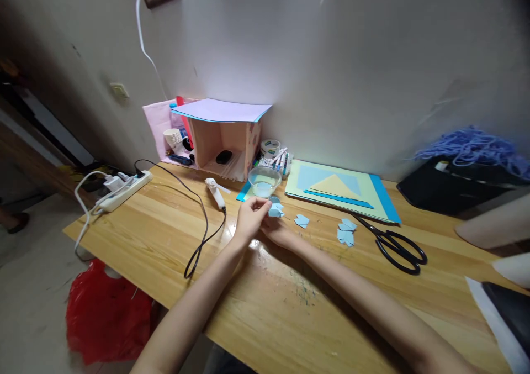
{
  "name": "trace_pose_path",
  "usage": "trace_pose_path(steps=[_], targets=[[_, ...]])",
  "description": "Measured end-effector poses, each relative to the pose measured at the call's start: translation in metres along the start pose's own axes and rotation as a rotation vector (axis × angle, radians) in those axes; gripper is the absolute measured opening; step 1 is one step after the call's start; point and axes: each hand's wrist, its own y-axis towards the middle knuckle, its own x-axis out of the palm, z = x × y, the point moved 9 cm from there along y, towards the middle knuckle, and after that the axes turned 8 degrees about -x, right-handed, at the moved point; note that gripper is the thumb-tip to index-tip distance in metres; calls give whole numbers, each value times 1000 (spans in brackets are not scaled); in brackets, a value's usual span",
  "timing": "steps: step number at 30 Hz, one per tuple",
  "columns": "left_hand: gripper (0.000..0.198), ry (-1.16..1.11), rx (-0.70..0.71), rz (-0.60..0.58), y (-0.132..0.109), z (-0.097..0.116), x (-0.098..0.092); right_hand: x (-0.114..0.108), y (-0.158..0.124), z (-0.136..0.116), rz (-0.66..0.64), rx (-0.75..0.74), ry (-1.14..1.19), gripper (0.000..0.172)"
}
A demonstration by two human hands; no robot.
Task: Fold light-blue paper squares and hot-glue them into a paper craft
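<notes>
Above the table's middle, my left hand (249,217) pinches a small piece of light blue paper (275,210) between thumb and fingertips. My right hand (276,231) meets it just below, its curled fingers closed at the paper's lower edge and partly hidden. Just beyond the paper stands a clear plastic bowl (265,182) with something pale in it. To the right lie one cut light blue paper piece (302,221) and a small cluster of similar paper pieces (346,233). A white glue gun (215,193) rests on the table, left of my hands.
Large black-handled scissors (401,251) lie at the right, beside stacked coloured paper sheets (298,182). At the back stand an open box (253,147) and markers (281,161). A black cable (202,214) loops near a power strip (126,191). A dark bag (430,189) holds blue yarn.
</notes>
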Motion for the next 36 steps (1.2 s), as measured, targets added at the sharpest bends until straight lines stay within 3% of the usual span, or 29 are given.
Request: trace_pose_path(steps=[4, 7, 10, 19, 24, 30, 36], targets=[[29, -17, -48, -84, 5, -21, 19, -68, -66, 43, 235, 307, 170, 21], [35, -2, -174, -159, 2, -46, 36, -85, -90, 50, 346, 379, 377, 29], [37, 19, -240, -213, -3, -61, 45, -88, -94, 45, 398, 372, 431, 30], [30, 155, -134, -212, -16, -50, 42, -82, -92, 32, 335, 295, 447, 25], [32, 73, -246, -254, -17, -64, 46, -82, -95, 36, 344, 336, 438, 27], [42, -66, -538, -384, -28, -81, 59, -95, -102, 36, 460, 328, 312, 24], [31, -39, -520, -406, -34, -80, 60, -103, -101, 19, 448, 211, -5, 15]])
